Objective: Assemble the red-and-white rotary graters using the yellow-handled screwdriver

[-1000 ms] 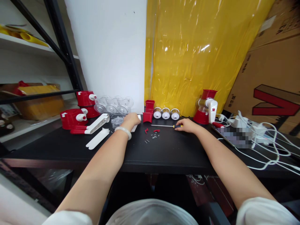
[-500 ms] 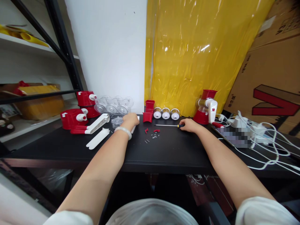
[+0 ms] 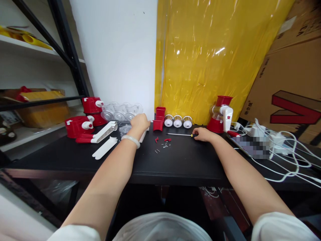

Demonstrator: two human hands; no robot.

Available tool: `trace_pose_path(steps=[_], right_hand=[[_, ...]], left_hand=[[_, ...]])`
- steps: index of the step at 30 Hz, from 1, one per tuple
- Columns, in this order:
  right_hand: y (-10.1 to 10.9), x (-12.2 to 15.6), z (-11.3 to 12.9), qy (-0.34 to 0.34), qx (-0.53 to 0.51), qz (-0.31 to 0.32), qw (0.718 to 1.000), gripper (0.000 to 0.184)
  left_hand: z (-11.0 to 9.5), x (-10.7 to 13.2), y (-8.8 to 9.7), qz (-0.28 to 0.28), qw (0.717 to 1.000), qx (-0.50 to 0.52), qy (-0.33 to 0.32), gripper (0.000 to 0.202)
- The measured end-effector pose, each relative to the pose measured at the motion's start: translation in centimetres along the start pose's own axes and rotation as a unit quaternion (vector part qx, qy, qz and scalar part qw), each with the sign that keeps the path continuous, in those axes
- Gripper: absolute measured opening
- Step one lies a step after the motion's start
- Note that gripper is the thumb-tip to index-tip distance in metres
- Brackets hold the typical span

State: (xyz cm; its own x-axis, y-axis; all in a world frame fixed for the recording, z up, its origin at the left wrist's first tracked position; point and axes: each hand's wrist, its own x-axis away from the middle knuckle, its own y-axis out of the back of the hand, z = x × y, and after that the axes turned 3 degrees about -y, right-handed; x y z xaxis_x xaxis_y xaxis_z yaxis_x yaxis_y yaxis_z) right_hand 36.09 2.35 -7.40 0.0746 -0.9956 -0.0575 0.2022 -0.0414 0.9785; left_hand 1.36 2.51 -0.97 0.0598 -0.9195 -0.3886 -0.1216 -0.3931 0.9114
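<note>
My left hand (image 3: 139,122), with a pale bangle at the wrist, is closed over a white plastic piece (image 3: 144,135) near the back of the black table (image 3: 175,160). Clear plastic cups (image 3: 120,112) and a small red part (image 3: 157,125) sit beside it. My right hand (image 3: 202,134) is closed around the handle of a thin screwdriver (image 3: 179,134) that lies pointing left along the table. Small screws and red bits (image 3: 163,143) lie scattered between the two hands.
Red and white appliance parts (image 3: 82,126) and long white pieces (image 3: 104,148) lie at the left. Three metal drums (image 3: 177,121) and an assembled red-and-white appliance (image 3: 222,115) stand by the yellow sheet. White cables (image 3: 281,147) sprawl at the right, cardboard boxes behind.
My left hand has lifted slightly and shifted back toward the clear cups. My right hand has slid a little to the right with the screwdriver.
</note>
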Motion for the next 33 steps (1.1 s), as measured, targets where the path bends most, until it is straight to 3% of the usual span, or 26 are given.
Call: trace_pose_path(steps=[6,11,19,24,33], right_hand=[[0.2,0.3,0.3,0.006,-0.006,-0.004,1.000,0.030],[0.2,0.3,0.4,0.014,-0.005,-0.008,1.000,0.031],[0.3,0.5,0.8,0.038,-0.008,-0.022,0.999,0.034],[0.1,0.2,0.8,0.060,-0.014,-0.027,0.998,0.034],[-0.1,0.0,0.9,0.078,-0.034,-0.023,0.996,0.032]], left_hand=[[0.0,0.2,0.0,0.026,1.000,-0.003,-0.004,0.045],[0.1,0.0,-0.2,-0.007,1.000,0.016,0.003,0.041],[0.5,0.4,0.1,-0.157,0.986,0.042,-0.032,0.057],[2.0,-0.2,0.4,-0.214,0.975,0.063,-0.023,0.058],[4.4,-1.0,-0.3,-0.199,0.978,0.053,0.026,0.065]])
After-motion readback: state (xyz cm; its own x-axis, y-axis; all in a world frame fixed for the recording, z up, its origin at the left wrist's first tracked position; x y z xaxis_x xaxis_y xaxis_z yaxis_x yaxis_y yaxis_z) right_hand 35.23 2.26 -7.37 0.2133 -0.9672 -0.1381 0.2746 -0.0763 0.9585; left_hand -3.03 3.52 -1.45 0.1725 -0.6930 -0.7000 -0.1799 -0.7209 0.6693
